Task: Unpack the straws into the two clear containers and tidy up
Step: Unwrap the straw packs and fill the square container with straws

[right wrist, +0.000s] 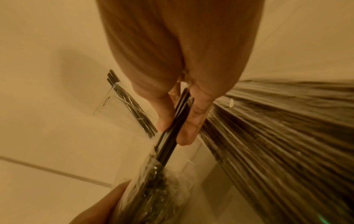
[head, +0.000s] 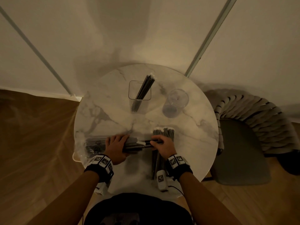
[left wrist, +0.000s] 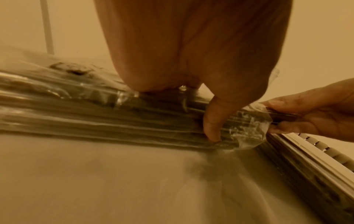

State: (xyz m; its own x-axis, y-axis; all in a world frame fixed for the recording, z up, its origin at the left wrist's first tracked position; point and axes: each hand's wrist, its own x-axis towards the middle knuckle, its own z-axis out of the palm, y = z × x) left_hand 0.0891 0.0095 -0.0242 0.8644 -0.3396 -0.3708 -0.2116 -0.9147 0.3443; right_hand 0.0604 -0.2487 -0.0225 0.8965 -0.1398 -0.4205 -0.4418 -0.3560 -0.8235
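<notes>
Head view showed a round marble table with a square clear container at the far middle, already holding a few dark straws that leaned to its far right corner. A stemmed glass stood just right of it, with no straws in it. At the near left lay a clear plastic bag of straws, its mouth facing right. The left hand pressed down on the bag, likely to stop it sliding, while the right hand pinched a small bunch of straws at the mouth to draw them out. A second pack of straws lay under the right hand, pointing away from the person.

Left wrist view showed the left hand's fingers curled over the bag's open end, clamping the plastic so only the chosen straws would slip free. The right hand gripped the dark tips just beyond the plastic.

Right wrist view showed the right thumb and a finger closed on several black straws, with the bag's mouth below and the other pack to the right. Most straws seemed yet to be unpacked.
</notes>
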